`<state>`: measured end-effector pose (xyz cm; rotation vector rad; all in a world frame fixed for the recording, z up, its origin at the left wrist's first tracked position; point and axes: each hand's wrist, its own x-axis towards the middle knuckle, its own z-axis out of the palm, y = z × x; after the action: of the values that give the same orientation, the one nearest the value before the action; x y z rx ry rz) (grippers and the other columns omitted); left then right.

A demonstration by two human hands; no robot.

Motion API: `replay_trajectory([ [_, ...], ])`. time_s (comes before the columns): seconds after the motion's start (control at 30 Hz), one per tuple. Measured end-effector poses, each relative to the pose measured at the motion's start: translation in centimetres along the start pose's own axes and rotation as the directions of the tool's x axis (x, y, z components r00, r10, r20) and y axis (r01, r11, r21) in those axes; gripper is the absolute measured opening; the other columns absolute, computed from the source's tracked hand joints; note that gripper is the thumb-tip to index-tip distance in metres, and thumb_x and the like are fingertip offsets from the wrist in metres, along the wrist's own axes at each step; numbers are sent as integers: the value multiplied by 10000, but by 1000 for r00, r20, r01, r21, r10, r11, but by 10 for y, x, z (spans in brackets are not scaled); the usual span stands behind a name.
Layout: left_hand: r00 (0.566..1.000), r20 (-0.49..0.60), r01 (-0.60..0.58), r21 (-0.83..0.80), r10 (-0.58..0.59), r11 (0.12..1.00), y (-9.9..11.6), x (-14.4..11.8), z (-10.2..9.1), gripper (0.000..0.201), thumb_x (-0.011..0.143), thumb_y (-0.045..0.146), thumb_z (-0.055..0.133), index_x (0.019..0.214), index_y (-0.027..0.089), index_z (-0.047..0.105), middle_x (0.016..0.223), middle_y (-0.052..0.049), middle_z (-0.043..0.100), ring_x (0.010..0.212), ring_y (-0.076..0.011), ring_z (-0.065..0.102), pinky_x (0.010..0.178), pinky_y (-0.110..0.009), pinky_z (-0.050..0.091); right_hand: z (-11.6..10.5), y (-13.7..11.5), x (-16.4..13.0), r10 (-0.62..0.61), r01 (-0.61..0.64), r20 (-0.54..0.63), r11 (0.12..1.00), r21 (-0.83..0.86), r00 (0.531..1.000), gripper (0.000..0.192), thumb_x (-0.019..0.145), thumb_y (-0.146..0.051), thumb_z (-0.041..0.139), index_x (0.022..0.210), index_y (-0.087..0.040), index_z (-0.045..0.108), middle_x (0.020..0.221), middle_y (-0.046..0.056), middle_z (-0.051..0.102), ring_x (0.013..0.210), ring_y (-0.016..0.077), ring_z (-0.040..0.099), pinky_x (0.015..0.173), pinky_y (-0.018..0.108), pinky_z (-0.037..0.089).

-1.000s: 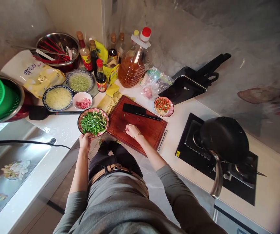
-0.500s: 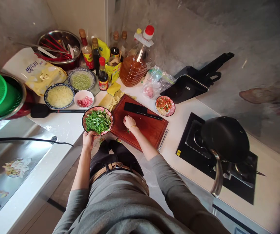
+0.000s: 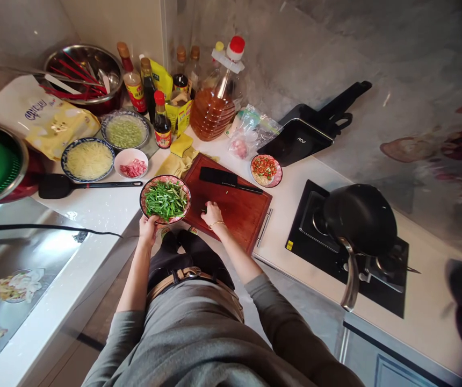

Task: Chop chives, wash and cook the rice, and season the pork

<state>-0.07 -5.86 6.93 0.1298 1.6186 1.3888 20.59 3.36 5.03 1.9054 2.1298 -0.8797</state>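
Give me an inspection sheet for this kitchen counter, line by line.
Surface: white counter with a red wooden cutting board at its front edge.
Job's things: bowl of chopped greens at the board's left edge; black knife lying on the board.
Clutter: spatula, bowls of shredded food, sauce bottles, oil jug, plastic bags.
Hands: left hand holds the bowl's near rim; right hand rests on the board, fingers curled, what they pinch too small to tell.
Cables: black cable across the left counter.
Surroundings: black wok on a stove, steel basin with green colander at left.
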Motion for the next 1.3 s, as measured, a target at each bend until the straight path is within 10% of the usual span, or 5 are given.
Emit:
replay_trajectory([
  [0.3,999,-5,42,43,-42,998,-12,-1,-4,295,499,255,650,766,165,560,625,21,622,542,-155,607,538,-305,548,-30,6,8,-61,90,-104,947,308,993,114,726,-84,658,787,-167,707,838,49,756,792,182,716,769,274,559],
  [0.43,998,34,42,33,-43,999,-16,-2,0,294,522,230,634,801,170,562,660,15,638,600,-184,648,593,-349,576,-56,-18,4,-213,405,-383,738,540,899,134,750,-169,630,850,-171,719,847,29,755,738,144,697,725,246,573],
  [0.67,995,92,46,-11,-45,999,-4,-5,11,273,531,226,636,788,166,568,649,5,645,583,-181,641,570,-336,572,-81,-57,4,-549,616,-295,611,496,782,308,848,-210,602,1128,-205,730,1113,72,748,794,132,702,707,224,572],
  [0.97,993,112,-37,-50,42,998,16,27,17,236,561,226,605,784,163,560,650,-1,632,629,-182,652,642,-362,596,-64,-45,30,-366,529,-386,661,533,847,262,889,-215,516,1023,-187,739,1041,83,750,818,152,688,730,249,576],
  [1.3,991,131,-21,-111,35,994,14,87,67,431,616,108,633,1032,180,551,932,-51,651,802,-186,667,760,-423,615,-59,-34,44,-176,344,-317,706,619,932,274,875,-181,493,1034,-174,716,1120,95,735,945,165,689,858,301,571],
])
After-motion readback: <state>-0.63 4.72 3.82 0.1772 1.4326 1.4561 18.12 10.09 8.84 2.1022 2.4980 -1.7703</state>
